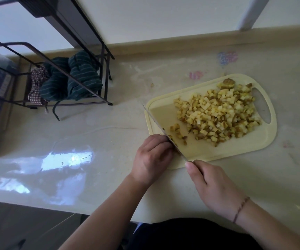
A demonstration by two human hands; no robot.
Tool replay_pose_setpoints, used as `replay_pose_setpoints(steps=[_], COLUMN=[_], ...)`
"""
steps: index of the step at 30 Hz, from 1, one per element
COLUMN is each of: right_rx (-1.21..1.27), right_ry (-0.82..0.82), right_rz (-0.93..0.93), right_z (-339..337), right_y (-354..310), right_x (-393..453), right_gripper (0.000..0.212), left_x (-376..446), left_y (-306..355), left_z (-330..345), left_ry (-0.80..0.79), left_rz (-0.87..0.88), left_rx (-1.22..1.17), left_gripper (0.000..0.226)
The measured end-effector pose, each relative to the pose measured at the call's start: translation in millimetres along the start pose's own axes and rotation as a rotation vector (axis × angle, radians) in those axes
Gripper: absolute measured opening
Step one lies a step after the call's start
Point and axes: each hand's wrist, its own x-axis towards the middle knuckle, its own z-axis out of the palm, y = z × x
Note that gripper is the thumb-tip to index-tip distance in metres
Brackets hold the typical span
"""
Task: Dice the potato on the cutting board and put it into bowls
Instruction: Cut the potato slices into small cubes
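Soft, even daylight here, a touch dim and cool. A bright bluish glare spreads across the glossy desk (69,157) at lower left, washing out its surface. Shadows are faint, barely a dark edge under the board (236,152). Wide-angle bending curves the wall line and the rack (59,56). The left edge goes dark and smeary; the centre is fairly sharp, slightly soft.

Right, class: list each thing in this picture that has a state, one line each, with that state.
Potato pile: diced, heaped on the board.
Cutting board: flat on the counter.
Knife: edge down on the board.
Right hand: grips the knife handle.
Left hand: curled beside the blade, over the last piece.
Green cloth: bunched in the rack.
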Motion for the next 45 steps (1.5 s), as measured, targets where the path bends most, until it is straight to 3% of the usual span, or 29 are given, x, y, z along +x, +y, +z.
replay_pose_setpoints(steps=[19,28,32,37,40,45], right_rx=[-0.021,-0.093,-0.088,0.078,0.224,0.254], right_ry=[-0.052,-0.065,-0.02,-0.069,-0.125,-0.108], right_rz=[0.003,0.035,0.013,0.082,0.164,0.078], right_z=[-3,-7,6,-11,-22,-13], right_y=[-13,-2,-13,-7,-2,-7], right_x=[18,-15,6,21,15,3], right_gripper=[0.049,0.053,0.044,0.056,0.052,0.056], left_x=[0,-3,-1,0,-1,-17], left_y=[-11,-14,-12,-11,-10,-9], left_z=[6,7,7,3,2,-6], left_ry=[0.083,0.087,0.103,0.09,0.082,0.089], left_rz=[-0.033,-0.031,-0.031,0.011,-0.007,-0.042], left_rx=[-0.054,-0.077,-0.091,-0.075,-0.074,-0.087], left_gripper=[0.014,0.008,0.009,0.008,0.01,0.007])
